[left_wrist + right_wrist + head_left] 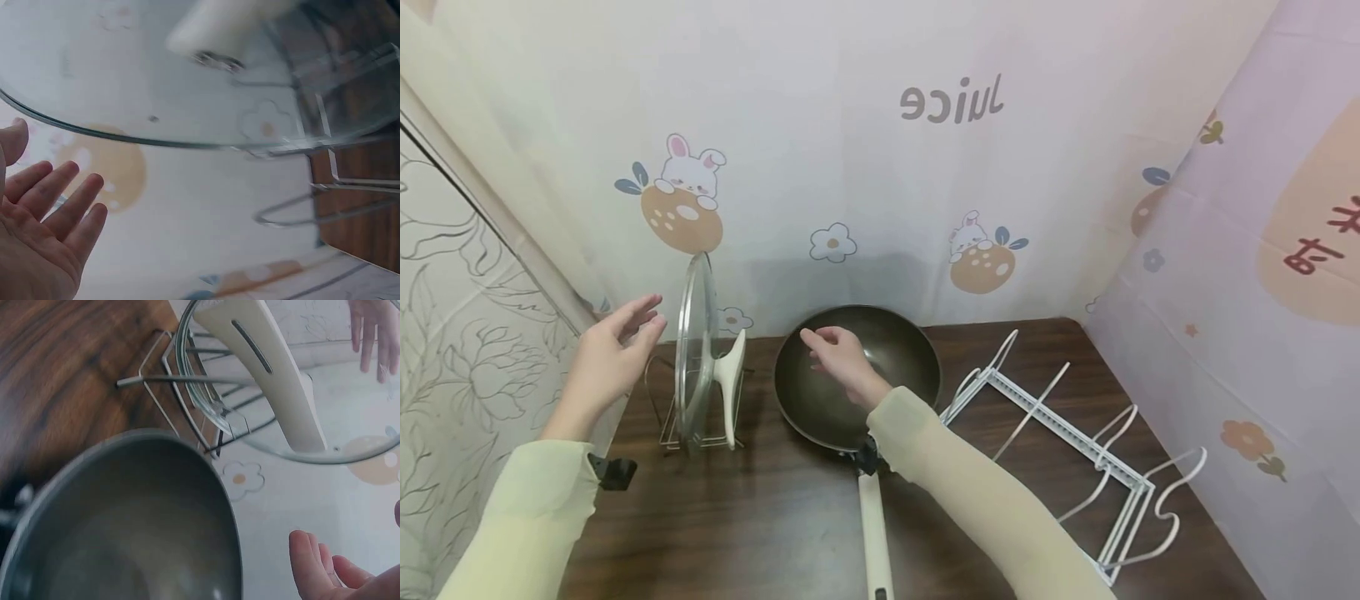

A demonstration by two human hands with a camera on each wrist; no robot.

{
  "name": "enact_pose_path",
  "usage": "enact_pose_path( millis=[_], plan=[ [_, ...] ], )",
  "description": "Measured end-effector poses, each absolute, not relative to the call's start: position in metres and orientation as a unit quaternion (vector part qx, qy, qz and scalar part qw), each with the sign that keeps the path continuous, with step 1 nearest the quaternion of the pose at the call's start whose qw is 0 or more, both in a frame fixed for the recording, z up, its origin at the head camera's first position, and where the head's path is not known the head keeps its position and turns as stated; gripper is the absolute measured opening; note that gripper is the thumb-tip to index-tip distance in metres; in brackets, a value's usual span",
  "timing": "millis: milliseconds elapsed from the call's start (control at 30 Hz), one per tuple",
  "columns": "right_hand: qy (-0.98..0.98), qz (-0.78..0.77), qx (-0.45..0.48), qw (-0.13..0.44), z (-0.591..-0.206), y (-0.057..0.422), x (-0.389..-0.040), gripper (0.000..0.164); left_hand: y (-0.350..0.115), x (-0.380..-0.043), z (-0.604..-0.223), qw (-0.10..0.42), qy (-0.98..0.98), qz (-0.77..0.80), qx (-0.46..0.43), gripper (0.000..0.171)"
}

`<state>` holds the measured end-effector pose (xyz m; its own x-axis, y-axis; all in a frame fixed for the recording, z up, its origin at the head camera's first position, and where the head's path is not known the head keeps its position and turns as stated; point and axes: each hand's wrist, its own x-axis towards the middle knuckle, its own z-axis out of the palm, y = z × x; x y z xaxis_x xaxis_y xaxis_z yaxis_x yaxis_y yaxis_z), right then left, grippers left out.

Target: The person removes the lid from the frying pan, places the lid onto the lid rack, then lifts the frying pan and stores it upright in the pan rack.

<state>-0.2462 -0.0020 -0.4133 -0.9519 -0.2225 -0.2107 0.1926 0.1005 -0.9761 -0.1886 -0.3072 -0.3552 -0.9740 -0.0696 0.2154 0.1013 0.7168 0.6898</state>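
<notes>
A glass lid point(694, 367) with a cream handle point(730, 379) stands on edge in a small wire rack point(187, 379) on the table. Just left of the lid is my left hand point(606, 358), fingers spread and loosely bent, holding nothing. The left wrist view has that hand point(50, 231) apart from the lid's rim. My right hand point(844, 362) hovers over a dark frying pan point(906, 367), its fingers loosely bent with nothing in them. The pan's cream handle point(874, 533) points towards me.
On the right side of the table point(760, 517) lies a white rack point(1067, 429) with several curved wire dividers. A printed cloth point(842, 158) hangs behind the table, and more printed sheets close off both sides.
</notes>
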Motion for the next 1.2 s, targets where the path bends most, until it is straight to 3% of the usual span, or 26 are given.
enact_pose_path(
  millis=[267,733,1200],
  plan=[
    [0.734,-0.666,-0.014,0.132,-0.405,0.027,-0.248,0.055,-0.282,-0.181,-0.329,0.126,-0.917,-0.377,-0.012,0.062],
    [0.778,-0.620,-0.032,0.097,-0.380,0.078,-0.238,0.056,-0.232,-0.161,-0.308,0.219,-0.909,-0.331,-0.130,0.060],
    [0.873,-0.485,-0.041,0.038,-0.368,0.160,-0.213,0.062,-0.189,-0.149,-0.337,0.196,-0.907,-0.322,-0.188,0.062]
  ],
)
